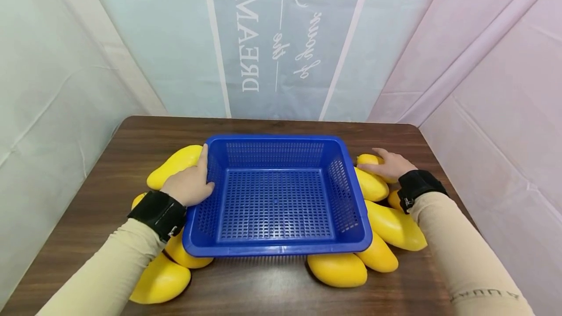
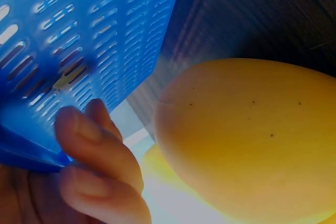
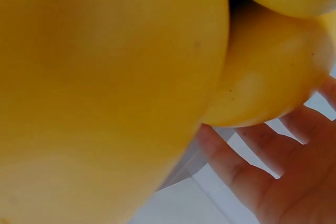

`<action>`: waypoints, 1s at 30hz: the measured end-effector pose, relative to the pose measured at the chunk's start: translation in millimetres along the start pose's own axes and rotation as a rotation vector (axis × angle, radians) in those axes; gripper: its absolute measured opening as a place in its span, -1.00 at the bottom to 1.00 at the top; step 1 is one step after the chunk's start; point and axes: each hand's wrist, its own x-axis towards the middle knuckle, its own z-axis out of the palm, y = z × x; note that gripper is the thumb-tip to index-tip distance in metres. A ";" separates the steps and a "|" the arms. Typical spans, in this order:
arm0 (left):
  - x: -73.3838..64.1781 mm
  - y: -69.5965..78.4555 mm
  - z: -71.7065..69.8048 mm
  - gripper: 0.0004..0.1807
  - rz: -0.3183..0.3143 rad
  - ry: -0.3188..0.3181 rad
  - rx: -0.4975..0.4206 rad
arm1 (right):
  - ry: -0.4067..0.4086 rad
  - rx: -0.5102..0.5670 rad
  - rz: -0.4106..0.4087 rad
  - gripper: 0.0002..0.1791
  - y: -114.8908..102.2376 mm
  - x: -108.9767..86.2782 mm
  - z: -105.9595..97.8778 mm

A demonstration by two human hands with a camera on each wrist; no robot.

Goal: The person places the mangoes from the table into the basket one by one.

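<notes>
A blue perforated plastic basket (image 1: 275,249) stands on the table with nothing inside. My left hand (image 1: 189,182) grips its left rim, the thumb over the inner side; in the left wrist view the fingers (image 2: 102,153) curl beside the outer wall. A yellow mango (image 1: 175,164) lies just left of that hand. To the right of the basket, my right hand (image 1: 391,165) lies over a small mango (image 1: 369,159). Seen from the right wrist, its fingers (image 3: 231,163) are spread and fairly straight, touching a mango (image 3: 268,77), while a nearer mango (image 3: 105,87) fills much of the view.
Several more mangoes lie right of the basket, among them a long one (image 1: 397,228) and one at its front corner (image 1: 338,270). Others, such as the front-left mango (image 1: 162,279), lie under and beside the left forearm. Behind the brown wooden table (image 1: 263,286) hangs a printed cloth (image 1: 175,52).
</notes>
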 end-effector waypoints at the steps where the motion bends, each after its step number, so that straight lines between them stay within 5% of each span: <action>1: -0.1 -0.1 -0.4 0.05 -0.001 -0.002 0.001 | -0.003 0.005 0.003 0.17 -0.8 0.7 -0.1; 15: -1.2 -0.9 -1.0 0.04 -0.016 0.006 0.024 | -0.048 0.017 0.044 0.12 -1.4 10.6 1.8; 30: -1.4 3.3 -2.5 0.04 -0.033 0.015 0.071 | 0.030 -0.012 -0.013 0.02 4.9 12.3 -0.8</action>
